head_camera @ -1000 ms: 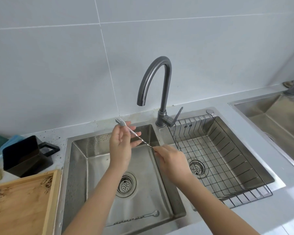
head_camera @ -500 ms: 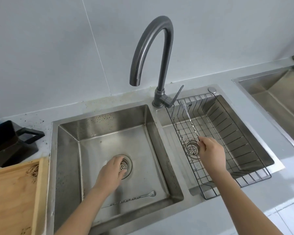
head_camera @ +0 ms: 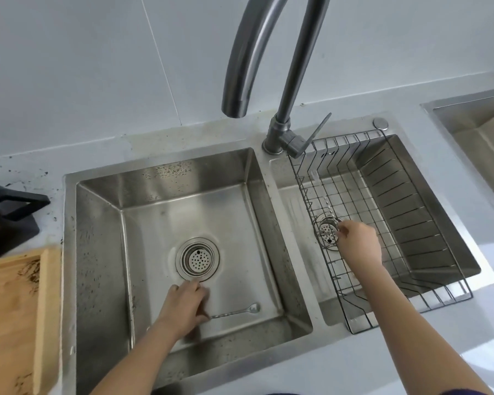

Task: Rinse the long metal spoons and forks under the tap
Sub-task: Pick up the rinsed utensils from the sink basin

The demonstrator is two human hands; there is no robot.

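A long metal spoon (head_camera: 241, 309) with a twisted handle lies on the floor of the left sink basin (head_camera: 183, 172), its bowl pointing right. My left hand (head_camera: 183, 307) is down on the handle's left end, fingers and thumb closing round it. My right hand (head_camera: 360, 246) is inside the wire basket (head_camera: 411, 223) in the right basin and pinches the near end of a second long metal utensil (head_camera: 327, 203). That utensil slants up and away towards the basket's far left side; its head is blurred. No water runs from the grey tap (head_camera: 240, 67).
A round drain strainer (head_camera: 197, 259) sits just beyond my left hand. A wooden board (head_camera: 9, 309) and a black container (head_camera: 6, 215) stand on the counter to the left. Another steel sink (head_camera: 482, 129) is at the far right.
My left hand has moved from the drain back to the spoon's handle. My right hand has lowered its utensil deeper into the wire basket. The camera has come closer to the sink.
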